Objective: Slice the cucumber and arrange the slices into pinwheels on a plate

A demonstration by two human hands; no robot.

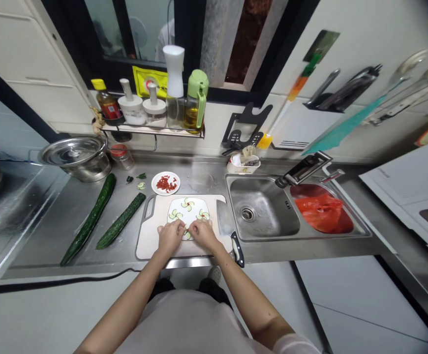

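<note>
A white plate (189,205) lies on a pale cutting board (155,241). Thin cucumber slices (187,203) are laid on it in flower shapes with red bits at their centres. My left hand (170,235) and my right hand (203,233) meet at the plate's near edge, fingers pinched together over another slice cluster (187,235). What the fingertips hold is too small to name. A cleaver (224,218) rests on the board's right side, its black handle (238,249) pointing toward me.
Two long cucumbers (90,219) (121,221) lie left of the board. A small dish of red berries (166,183) and cucumber ends (140,185) sit behind it. A sink (263,214) with a red bag (321,211) is on the right; a steel pot (76,157) and a condiment rack (151,129) stand behind.
</note>
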